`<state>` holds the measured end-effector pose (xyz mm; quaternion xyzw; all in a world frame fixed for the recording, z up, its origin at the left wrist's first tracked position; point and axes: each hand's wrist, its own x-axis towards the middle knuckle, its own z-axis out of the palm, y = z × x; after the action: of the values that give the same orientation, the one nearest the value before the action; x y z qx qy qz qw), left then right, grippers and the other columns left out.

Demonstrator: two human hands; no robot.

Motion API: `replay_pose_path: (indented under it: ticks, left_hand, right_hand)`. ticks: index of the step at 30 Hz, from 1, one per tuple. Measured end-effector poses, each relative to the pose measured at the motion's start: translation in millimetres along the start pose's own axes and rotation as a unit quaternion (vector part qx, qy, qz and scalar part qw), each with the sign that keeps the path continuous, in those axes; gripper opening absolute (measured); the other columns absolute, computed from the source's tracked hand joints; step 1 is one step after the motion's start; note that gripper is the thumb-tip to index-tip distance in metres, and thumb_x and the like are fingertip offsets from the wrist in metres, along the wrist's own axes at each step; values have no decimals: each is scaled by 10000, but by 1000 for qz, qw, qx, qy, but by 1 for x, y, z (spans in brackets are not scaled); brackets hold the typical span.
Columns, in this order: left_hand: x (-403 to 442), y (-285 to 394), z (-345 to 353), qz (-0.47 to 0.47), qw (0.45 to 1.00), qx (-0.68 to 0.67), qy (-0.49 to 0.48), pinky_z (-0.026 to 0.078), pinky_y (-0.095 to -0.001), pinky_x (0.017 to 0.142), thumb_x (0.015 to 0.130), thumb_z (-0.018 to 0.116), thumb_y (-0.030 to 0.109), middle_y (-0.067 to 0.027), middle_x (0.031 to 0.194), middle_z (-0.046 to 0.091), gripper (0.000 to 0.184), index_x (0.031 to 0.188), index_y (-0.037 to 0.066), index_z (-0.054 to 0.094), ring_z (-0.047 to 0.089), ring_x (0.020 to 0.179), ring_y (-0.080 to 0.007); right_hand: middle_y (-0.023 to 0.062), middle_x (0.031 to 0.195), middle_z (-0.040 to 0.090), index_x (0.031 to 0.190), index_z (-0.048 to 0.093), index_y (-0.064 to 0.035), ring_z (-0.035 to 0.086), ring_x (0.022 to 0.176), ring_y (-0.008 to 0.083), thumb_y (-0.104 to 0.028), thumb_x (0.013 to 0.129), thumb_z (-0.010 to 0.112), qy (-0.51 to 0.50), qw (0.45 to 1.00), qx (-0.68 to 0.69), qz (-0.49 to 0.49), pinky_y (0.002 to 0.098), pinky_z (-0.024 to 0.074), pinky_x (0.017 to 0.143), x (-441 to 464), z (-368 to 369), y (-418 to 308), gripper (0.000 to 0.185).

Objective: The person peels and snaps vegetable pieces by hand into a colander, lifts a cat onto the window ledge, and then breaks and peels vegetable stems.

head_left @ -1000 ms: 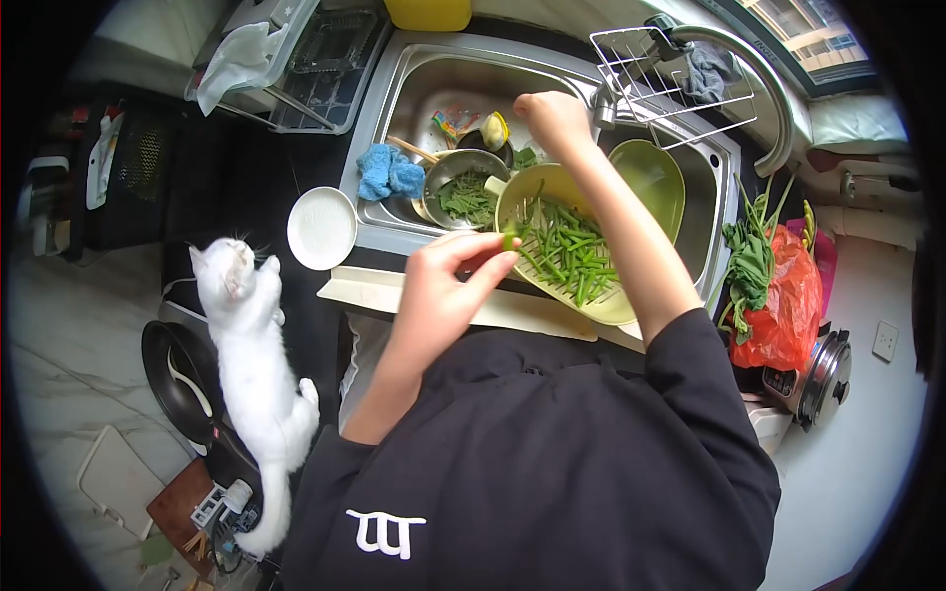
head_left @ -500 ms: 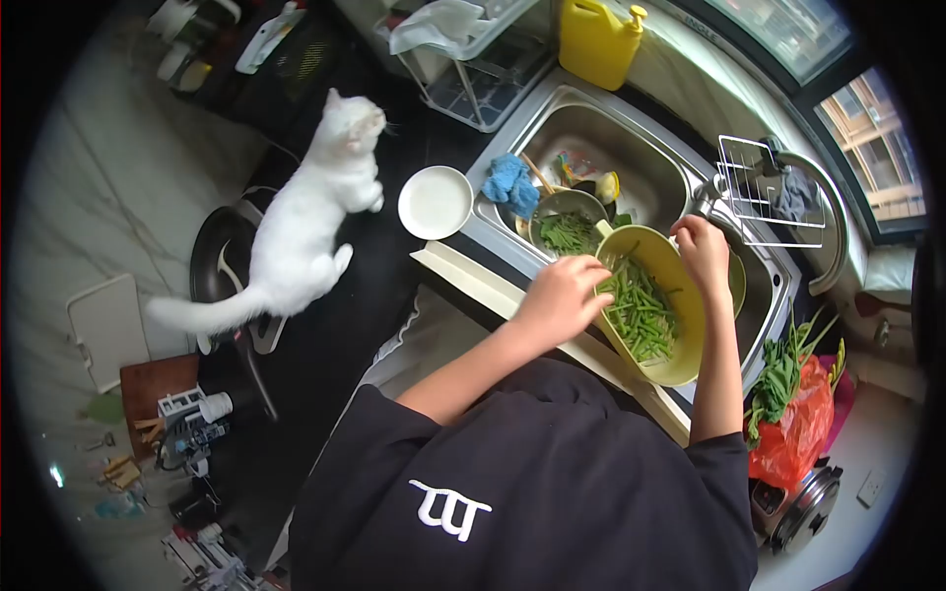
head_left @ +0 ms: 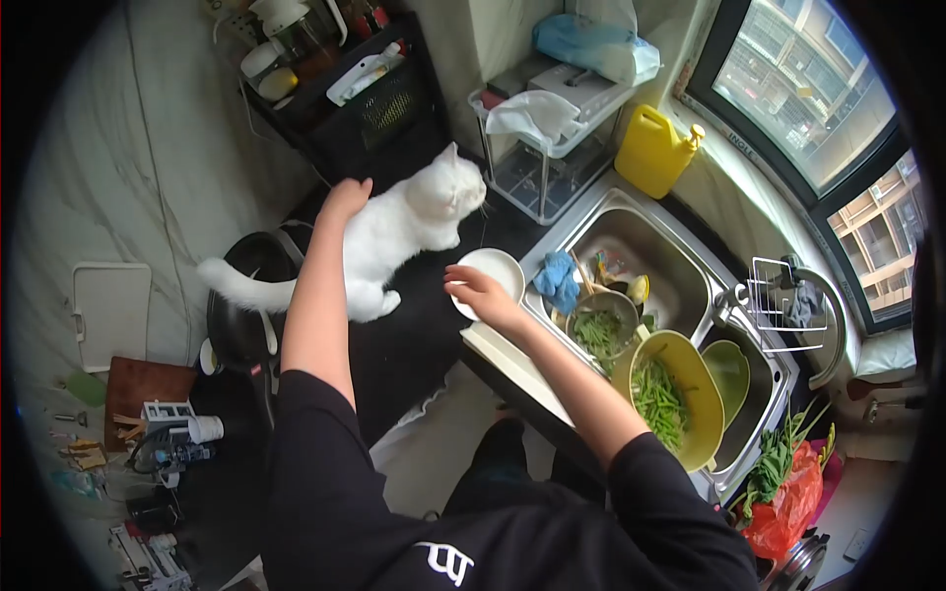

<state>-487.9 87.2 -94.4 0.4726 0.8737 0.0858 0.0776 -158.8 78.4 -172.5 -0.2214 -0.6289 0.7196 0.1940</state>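
Note:
My left hand (head_left: 347, 199) reaches far forward beside the back of a white cat (head_left: 389, 236), fingers loosely extended; whether it touches the fur I cannot tell. The cat is on the black counter, facing right. My right hand (head_left: 480, 295) is over the edge of a white dish (head_left: 501, 266), its fingers apart, near the cat's front. Neither hand holds anything. Right of my right forearm, a yellow-green basin (head_left: 702, 379) with cut green beans (head_left: 658, 402) rests at the sink's near edge.
The steel sink (head_left: 680, 295) holds a metal bowl of greens (head_left: 596, 333), a blue cloth (head_left: 558, 280) and a green colander (head_left: 727, 379). A black pan (head_left: 236, 295) lies left of the cat. A yellow jug (head_left: 658, 153) and clear rack (head_left: 547, 148) stand behind.
Both hands have left the basin of beans and swung left, the left one to the cat's back, the right one over the white dish. The camera view has turned left.

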Motion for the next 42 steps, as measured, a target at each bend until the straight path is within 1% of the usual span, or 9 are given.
replay_pose_path:
  ticks: [4, 7, 9, 12, 15, 21, 31, 33, 42]
  left_hand:
    - [-1, -29, 7, -110, 970, -60, -208, 384, -377, 1017, 958, 340, 543, -265, 1263, 545, 711, 1159, -95, 581, 516, 1203, -365]
    - [-11, -20, -9, -173, 909, -170, -338, 396, -469, 994, 975, 304, 525, -233, 1303, 528, 658, 1280, -18, 518, 543, 1151, -386]
    - [-10, -21, -8, -215, 853, -209, -427, 419, -565, 935, 983, 271, 517, -224, 1373, 460, 630, 1380, 48, 414, 530, 1139, -434]
    - [-26, -17, 0, -188, 885, -194, -379, 543, -397, 663, 938, 480, 389, -116, 969, 671, 448, 1112, 3, 627, 654, 755, -202]
    - [-33, -41, 11, -211, 850, -285, -390, 512, -301, 622, 846, 619, 241, -96, 905, 682, 301, 969, -27, 678, 651, 756, -148]
    - [-48, -89, 46, -212, 807, -453, -314, 476, -358, 888, 897, 587, 291, -141, 1114, 630, 422, 1197, -7, 586, 604, 1024, -214]
    - [-99, -22, -19, -150, 790, -565, -184, 455, -374, 923, 917, 554, 311, -145, 1181, 584, 458, 1255, 4, 522, 565, 1084, -228]
    - [-117, 4, -39, -125, 781, -588, -167, 451, -377, 930, 921, 547, 315, -145, 1194, 575, 466, 1267, 6, 510, 557, 1096, -231]
    - [-259, 164, -142, 69, 687, -702, -178, 432, -391, 961, 939, 517, 333, -148, 1254, 534, 500, 1320, 15, 453, 522, 1150, -244]
  right_hand:
    - [145, 1465, 329, 1450, 262, -21, 380, 1313, 262, -541, 903, 542, -22, 948, 270, 165, 380, 370, 1049, 58, 48, 14, 804]
    - [120, 1549, 149, 1478, 141, -22, 184, 1413, 272, -692, 855, 457, -2, 913, 375, 158, 453, 235, 1120, 100, 68, 38, 968]
    - [116, 1512, 268, 1467, 203, -36, 269, 1388, 269, -654, 900, 400, 19, 891, 440, 112, 447, 250, 1119, 128, 76, 67, 862]
    - [136, 1462, 367, 1436, 280, -32, 346, 1351, 290, -669, 905, 319, 28, 856, 513, 58, 454, 277, 1115, 144, 84, 93, 831]
    - [130, 1452, 382, 1437, 283, -42, 360, 1341, 301, -704, 876, 320, 14, 810, 583, 52, 474, 294, 1108, 137, 91, 85, 869]
    - [126, 1345, 500, 1364, 419, -65, 479, 1243, 270, -631, 899, 412, -11, 721, 692, -7, 463, 389, 1053, 150, 110, 74, 733]
    - [107, 1178, 594, 1252, 509, -80, 574, 1054, 258, -647, 845, 526, -154, 598, 778, -112, 435, 445, 970, 97, 106, -77, 699]
    - [121, 1033, 629, 1164, 544, -82, 617, 913, 288, -612, 858, 551, -117, 572, 809, -65, 443, 515, 840, 86, 106, -100, 612]
    - [97, 1197, 590, 1259, 530, -119, 563, 1065, 216, -638, 821, 585, 7, 805, 588, -77, 347, 437, 950, -41, 47, -196, 681]
